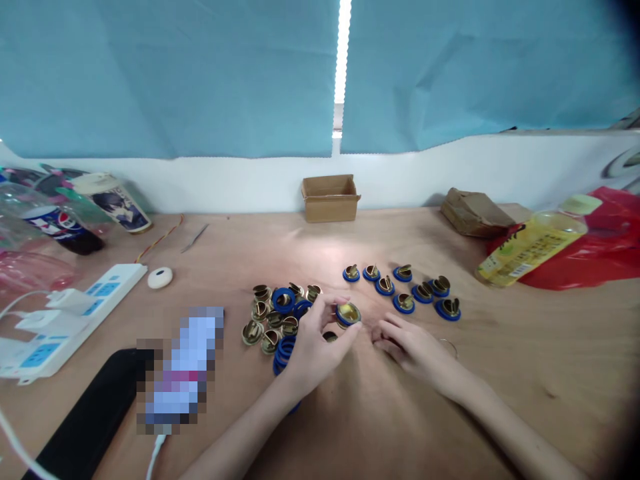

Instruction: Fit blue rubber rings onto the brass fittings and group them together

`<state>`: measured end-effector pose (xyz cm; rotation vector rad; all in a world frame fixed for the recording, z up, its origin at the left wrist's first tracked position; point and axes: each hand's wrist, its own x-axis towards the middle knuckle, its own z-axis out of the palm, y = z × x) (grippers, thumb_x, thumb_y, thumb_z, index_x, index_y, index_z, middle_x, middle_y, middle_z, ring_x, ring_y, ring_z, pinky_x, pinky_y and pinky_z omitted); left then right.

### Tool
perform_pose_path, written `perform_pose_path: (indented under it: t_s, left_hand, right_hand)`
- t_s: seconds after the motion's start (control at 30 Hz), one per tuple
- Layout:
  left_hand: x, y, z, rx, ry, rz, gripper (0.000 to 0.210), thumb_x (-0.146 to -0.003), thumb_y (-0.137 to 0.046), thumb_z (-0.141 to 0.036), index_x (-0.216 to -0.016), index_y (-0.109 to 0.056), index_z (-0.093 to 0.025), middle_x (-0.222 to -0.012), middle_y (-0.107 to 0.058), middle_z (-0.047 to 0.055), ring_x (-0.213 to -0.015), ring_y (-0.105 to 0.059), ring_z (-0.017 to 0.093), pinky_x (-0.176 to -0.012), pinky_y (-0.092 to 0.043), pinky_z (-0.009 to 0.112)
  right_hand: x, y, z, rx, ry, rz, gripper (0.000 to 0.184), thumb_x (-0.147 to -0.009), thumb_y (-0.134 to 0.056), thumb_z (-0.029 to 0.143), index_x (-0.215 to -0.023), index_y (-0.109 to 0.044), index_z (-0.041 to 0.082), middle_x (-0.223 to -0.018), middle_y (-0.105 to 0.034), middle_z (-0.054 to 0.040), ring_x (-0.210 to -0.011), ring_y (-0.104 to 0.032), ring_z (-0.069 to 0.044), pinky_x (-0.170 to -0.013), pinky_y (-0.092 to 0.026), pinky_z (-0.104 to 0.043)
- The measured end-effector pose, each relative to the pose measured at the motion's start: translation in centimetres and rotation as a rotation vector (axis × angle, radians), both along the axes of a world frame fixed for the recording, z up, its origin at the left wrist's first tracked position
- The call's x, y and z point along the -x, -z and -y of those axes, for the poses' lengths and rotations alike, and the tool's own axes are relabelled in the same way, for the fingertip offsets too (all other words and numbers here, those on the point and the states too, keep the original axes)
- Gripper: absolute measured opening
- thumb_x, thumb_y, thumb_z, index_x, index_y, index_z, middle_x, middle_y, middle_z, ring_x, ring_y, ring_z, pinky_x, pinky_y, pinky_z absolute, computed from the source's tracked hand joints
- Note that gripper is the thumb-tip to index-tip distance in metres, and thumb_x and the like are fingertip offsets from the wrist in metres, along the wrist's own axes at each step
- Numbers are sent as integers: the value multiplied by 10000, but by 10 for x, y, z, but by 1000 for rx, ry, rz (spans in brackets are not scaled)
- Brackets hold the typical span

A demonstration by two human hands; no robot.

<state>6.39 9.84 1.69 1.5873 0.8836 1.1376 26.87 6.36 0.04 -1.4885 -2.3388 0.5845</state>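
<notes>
My left hand (323,337) grips a round brass-coloured metal piece with a blue ring (348,314) by its edges, between thumb and fingers. My right hand (407,343) is just to the right, low over the table, its fingers curled together; whatever they hold, if anything, is hidden. Beside my left hand lies a cluster of brass-coloured round pieces (253,331) with raised tabs. Loose blue rings (283,301) are among them, some stacked and partly covered by my left hand. Several ringed pieces (404,303) are spread out beyond my right hand. A thin wire loop (450,347) shows behind my right wrist.
A small open cardboard box (331,208) stands against the wall. At right are a crumpled brown package (473,212), a yellow drink bottle (533,247) and a red bag (610,240). A power strip (95,310), phone (183,367), black pouch (95,407) and cola bottle (65,227) occupy the left.
</notes>
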Motion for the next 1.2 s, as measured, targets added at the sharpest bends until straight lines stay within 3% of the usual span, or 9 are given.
perform_pose_path:
  t_s: [0.23, 0.4, 0.5, 0.63, 0.73, 0.83, 1.2]
  left_hand:
    - [0, 1, 1, -24, 5, 1, 285, -799, -650, -132, -1029, -499, -205, -1150, -644, 91, -992, -670, 196, -857, -537, 335]
    - [0, 2, 1, -17, 2, -1, 283, -796, -653, -136, -1022, -497, -202, -1142, -648, 96, -989, -671, 197, -839, -541, 328]
    - [0, 0, 1, -7, 4, 4, 272, -800, -653, -147, -1015, -495, -200, -1137, -647, 95, -981, -672, 194, -807, -546, 309]
    - [0, -1, 1, 14, -1, 7, 265, -802, -652, -152, -1010, -494, -200, -1152, -639, 99, -963, -676, 191, -749, -546, 283]
    - [0, -1, 1, 32, 2, -3, 274, -803, -655, -159, -1024, -500, -205, -1155, -636, 96, -931, -680, 185, -690, -541, 260]
    - [0, -1, 1, 25, -1, 1, 274, -806, -656, -162, -1028, -501, -205, -1155, -632, 91, -939, -676, 183, -737, -546, 278]
    - [0, -1, 1, -4, -1, 3, 299, -792, -666, -143, -1031, -495, -198, -1138, -629, 88, -939, -678, 181, -768, -550, 281]
  right_hand:
    - [0, 6, 0, -63, -17, 221, 142, -943, -403, 175, -875, -527, 188, -911, -575, -75, -733, -586, -212, -575, -371, -283]
    - [0, -5, 2, -58, 8, 65, 175, -967, -365, 186, -854, -498, 192, -912, -566, -65, -758, -588, -191, -619, -391, -275]
    - [0, -10, 3, -42, 107, -32, 195, -975, -415, 282, -805, -471, 204, -760, -564, -17, -658, -563, -162, -587, -362, -258]
    - [1, -6, 5, 42, 170, 11, 266, -901, -566, 404, -756, -445, 216, -564, -517, 44, -506, -499, -143, -493, -248, -244]
    - [2, 1, 5, 74, 187, 58, 296, -857, -624, 447, -778, -462, 213, -567, -553, 36, -500, -511, -151, -479, -207, -239]
    - [1, 8, 3, 84, 184, 85, 317, -843, -641, 479, -802, -481, 208, -587, -588, 21, -520, -534, -165, -487, -194, -242]
    - [-3, 19, 2, 98, 136, 76, 281, -896, -572, 464, -848, -517, 192, -692, -658, -36, -606, -592, -182, -510, -236, -252]
